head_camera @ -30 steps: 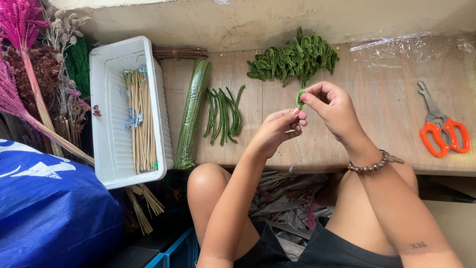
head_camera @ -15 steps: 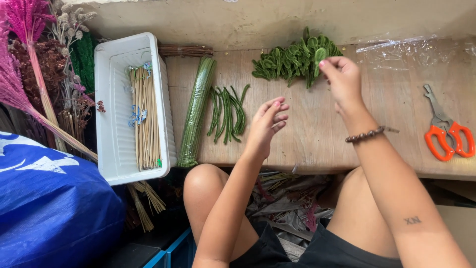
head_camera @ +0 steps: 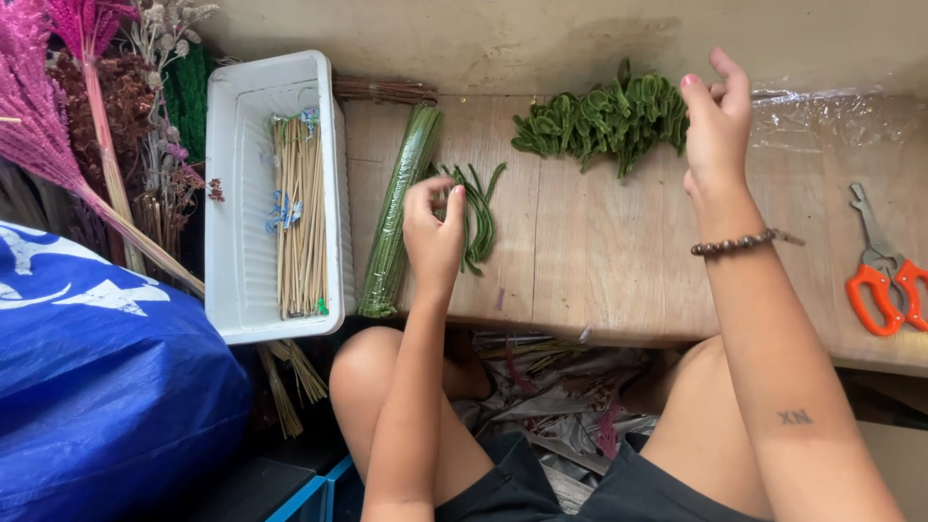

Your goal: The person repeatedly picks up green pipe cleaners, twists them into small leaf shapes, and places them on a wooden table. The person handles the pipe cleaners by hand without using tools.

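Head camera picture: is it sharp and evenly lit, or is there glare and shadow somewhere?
Head view: mostly sharp, in soft even daylight; the clear plastic sheet throws pale glare at the top right; it turns dark under the wooden table, around the knees; both hands, left and right, look crisp, with hardly any blur.

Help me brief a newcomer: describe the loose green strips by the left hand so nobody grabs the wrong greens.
On the wooden bench, right of the white tray, lies a long wrapped green bundle. Beside it, under the left hand, are the loose green strips: straight, unwrapped, unlike the looped green pile farther back.
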